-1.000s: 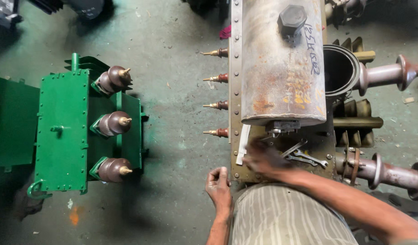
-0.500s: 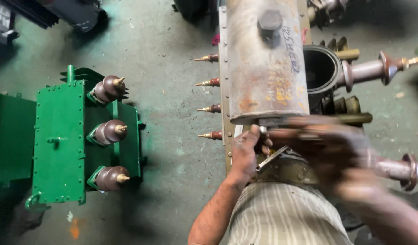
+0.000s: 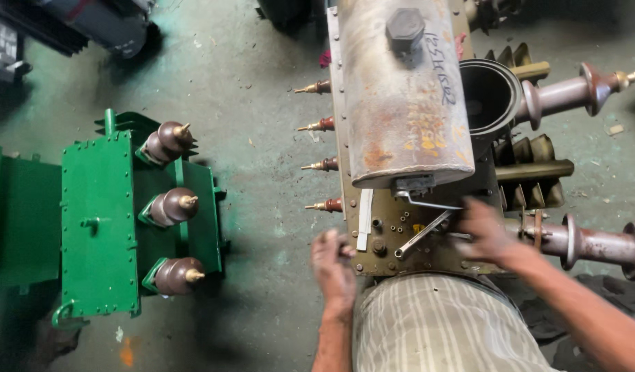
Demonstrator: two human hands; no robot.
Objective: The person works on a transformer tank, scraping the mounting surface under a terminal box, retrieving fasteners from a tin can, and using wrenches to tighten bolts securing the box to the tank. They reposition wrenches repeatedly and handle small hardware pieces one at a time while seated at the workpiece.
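Note:
A worn olive transformer cover plate (image 3: 390,265) lies in front of me under a rusty grey cylindrical tank (image 3: 400,96). A metal spanner (image 3: 422,235) rests slantwise on the plate. My left hand (image 3: 333,265) hovers at the plate's left front corner, blurred, with its fingers curled. Whether it holds anything is unclear. My right hand (image 3: 486,231) is over the plate's right part, just right of the spanner, fingers spread and blurred. It is close to a brown bushing (image 3: 593,242).
Small brown terminals (image 3: 324,165) stick out of the plate's left edge. A green transformer (image 3: 100,220) with three brown bushings stands on the concrete floor at left. A dark round opening (image 3: 488,100), cooling fins and another long bushing (image 3: 572,89) lie at right.
My left hand has drawn back from under the tank to the plate's left corner. My right hand has moved right, off the spanner area toward the bushing.

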